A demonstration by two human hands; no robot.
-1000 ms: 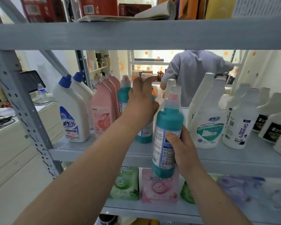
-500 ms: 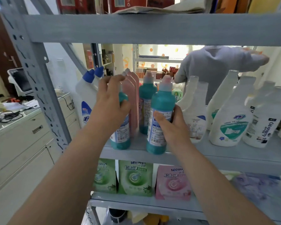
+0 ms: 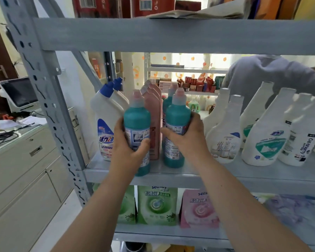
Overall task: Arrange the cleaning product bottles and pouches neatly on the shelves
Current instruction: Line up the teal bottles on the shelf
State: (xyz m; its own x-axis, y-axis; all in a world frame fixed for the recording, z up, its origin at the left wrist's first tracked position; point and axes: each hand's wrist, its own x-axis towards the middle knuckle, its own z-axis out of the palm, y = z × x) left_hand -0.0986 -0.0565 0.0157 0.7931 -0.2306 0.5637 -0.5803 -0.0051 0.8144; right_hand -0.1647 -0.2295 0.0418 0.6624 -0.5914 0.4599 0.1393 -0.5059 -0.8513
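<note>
left hand (image 3: pixel 128 149): fingers curled round left teal bottle (image 3: pixel 137 117), upright at front edge of middle shelf (image 3: pixel 253 174). right hand (image 3: pixel 188 138): fingers clamped on right teal bottle (image 3: pixel 177 117), upright on shelf. pink bottles (image 3: pixel 154 106) between.

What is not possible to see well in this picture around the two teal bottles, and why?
Head view:
- Label of the left teal bottle: partly covered by the left hand; print too small.
- The rear teal bottle: mostly hidden behind the right teal bottle in the right hand.
- The purple pouches, lower shelf: blurred.
</note>
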